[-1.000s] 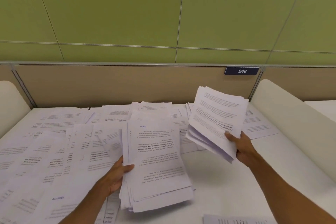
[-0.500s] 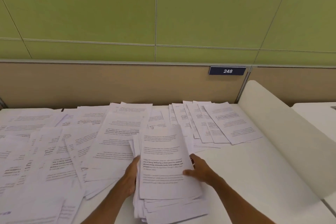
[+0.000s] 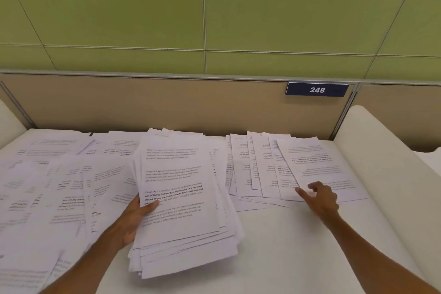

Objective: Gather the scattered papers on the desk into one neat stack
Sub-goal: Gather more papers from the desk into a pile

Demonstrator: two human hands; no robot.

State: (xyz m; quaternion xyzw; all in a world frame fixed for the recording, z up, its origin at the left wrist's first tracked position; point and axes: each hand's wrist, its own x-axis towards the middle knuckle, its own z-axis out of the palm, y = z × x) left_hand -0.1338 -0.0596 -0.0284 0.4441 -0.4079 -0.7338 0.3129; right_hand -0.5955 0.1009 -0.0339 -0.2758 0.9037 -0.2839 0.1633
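Left hand (image 3: 133, 219) has its grip closed on the left edge of the gathered stack (image 3: 181, 200) — thumb on top, the ragged pile sitting mid-worktop (image 3: 286, 258). Right hand (image 3: 319, 198) is over at the fanned sheets (image 3: 286, 164) on the far right, fingers loosely spread on them, holding nothing; more loose papers (image 3: 47, 186) cover the left side.

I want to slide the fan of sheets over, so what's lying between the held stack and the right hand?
In the head view, overlapping loose sheets fanned on the desk lie between the stack and the right hand; nearer the person, bare desk.
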